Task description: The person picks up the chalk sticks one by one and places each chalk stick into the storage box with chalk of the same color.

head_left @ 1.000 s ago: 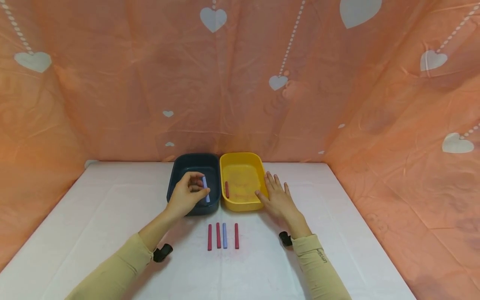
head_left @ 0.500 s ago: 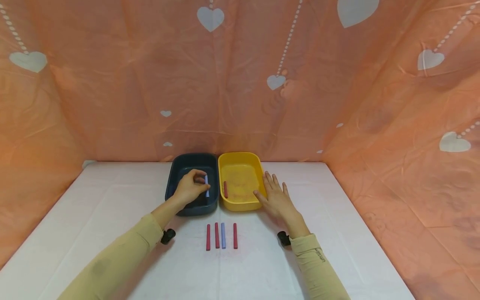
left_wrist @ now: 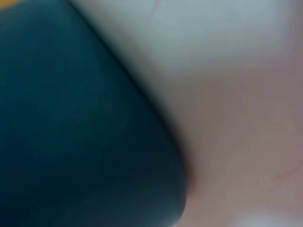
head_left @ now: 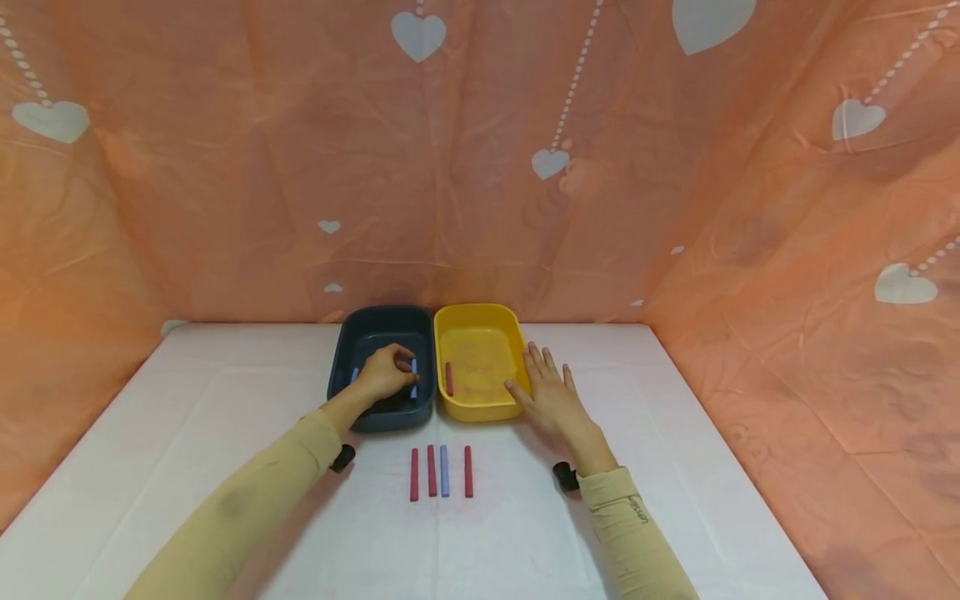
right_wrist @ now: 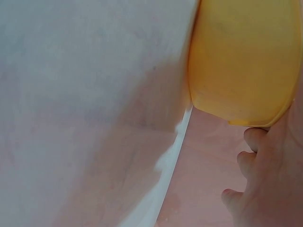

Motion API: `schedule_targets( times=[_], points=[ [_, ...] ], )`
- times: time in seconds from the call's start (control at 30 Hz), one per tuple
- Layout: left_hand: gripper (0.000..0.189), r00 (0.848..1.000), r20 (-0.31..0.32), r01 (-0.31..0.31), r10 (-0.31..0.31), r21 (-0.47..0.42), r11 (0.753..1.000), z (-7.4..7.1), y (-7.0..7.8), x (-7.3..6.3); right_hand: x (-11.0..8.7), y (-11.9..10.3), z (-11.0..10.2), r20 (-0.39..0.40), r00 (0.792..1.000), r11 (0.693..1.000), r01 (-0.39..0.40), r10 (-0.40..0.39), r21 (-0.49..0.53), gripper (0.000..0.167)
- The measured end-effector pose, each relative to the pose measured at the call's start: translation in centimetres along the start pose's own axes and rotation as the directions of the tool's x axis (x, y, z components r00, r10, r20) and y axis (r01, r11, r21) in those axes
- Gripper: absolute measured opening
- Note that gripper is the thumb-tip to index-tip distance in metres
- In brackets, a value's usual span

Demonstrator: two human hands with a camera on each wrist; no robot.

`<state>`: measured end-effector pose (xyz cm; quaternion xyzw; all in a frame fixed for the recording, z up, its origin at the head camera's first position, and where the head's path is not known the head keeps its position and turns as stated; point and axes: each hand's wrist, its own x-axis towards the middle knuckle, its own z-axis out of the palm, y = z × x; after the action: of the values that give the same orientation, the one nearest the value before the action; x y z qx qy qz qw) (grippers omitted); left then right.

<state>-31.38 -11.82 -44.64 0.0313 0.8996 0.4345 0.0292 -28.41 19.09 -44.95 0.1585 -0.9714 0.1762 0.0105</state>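
My left hand (head_left: 386, 372) reaches down inside the dark blue tub (head_left: 382, 312), its thumb and fingertips pinching a blue chalk stick (head_left: 414, 391) near the tub's right wall. Part of a second blue stick (head_left: 355, 374) shows at the tub's left side, beside the hand. The right hand (head_left: 553, 400) lies with straight, spread fingers against the right side of the yellow tub (head_left: 483, 412); the right wrist view has its fingertips at the yellow wall (right_wrist: 246, 71). Only the outer wall of the blue tub (left_wrist: 85, 118) fills the left wrist view, with no fingers showing.
On the white tabletop (head_left: 225, 433) in front of the tubs lie three red sticks, the rightmost red one (head_left: 468, 472) set apart, and one blue stick (head_left: 445, 472). One red stick (head_left: 449, 379) rests inside the yellow tub. An orange cloth (head_left: 450, 208) rises behind.
My left hand has lowered the blue chalk stick deeper into the dark blue tub, its forearm shifting right. The second blue stick in the tub has come into view. The right hand stays put.
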Motion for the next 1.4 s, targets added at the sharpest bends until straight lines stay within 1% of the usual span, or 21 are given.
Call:
schedule_targets(
  times=[0.07,0.3,0.53,0.7,0.87,1.13,1.3,1.4],
  points=[
    [0.046,1.0,0.005,0.006,-0.006,0.009,1.0,0.1,-0.2,0.2,0.0,-0.1,0.0,-0.004,1.0,1.0,0.002,-0.002,0.004,0.08],
    [0.044,1.0,0.0,-0.019,0.019,0.055,0.998,0.3,-0.6,0.6,0.0,-0.1,0.2,-0.007,1.0,1.0,0.0,0.0,-0.008,0.08],
    [0.042,1.0,0.005,-0.006,0.005,0.099,0.995,0.6,-0.6,0.6,-0.1,-0.2,0.0,-0.003,1.0,1.0,-0.004,0.004,-0.003,0.08],
    [0.042,1.0,0.013,0.003,-0.005,0.11,0.994,0.6,-0.5,0.5,-0.1,-0.1,0.1,-0.009,1.0,1.0,0.001,-0.001,-0.004,0.08],
    [0.043,1.0,0.015,-0.005,0.003,0.115,0.993,0.5,-0.4,0.5,-0.1,0.0,0.1,-0.009,1.0,1.0,-0.001,0.001,-0.009,0.081],
    [0.045,0.999,0.014,0.028,-0.029,0.063,0.998,0.3,-0.3,0.4,0.1,0.1,0.1,0.016,1.0,1.0,-0.016,0.016,-0.017,0.081],
    [0.046,0.998,0.034,0.056,-0.055,-0.033,0.998,0.3,0.1,-0.1,0.1,0.1,0.1,0.004,1.0,1.0,-0.006,0.006,-0.011,0.08],
    [0.046,0.998,0.036,0.055,-0.052,-0.092,0.994,0.3,0.5,-0.6,0.0,0.0,0.1,-0.004,1.0,1.0,-0.004,0.004,-0.005,0.081]
  ],
)
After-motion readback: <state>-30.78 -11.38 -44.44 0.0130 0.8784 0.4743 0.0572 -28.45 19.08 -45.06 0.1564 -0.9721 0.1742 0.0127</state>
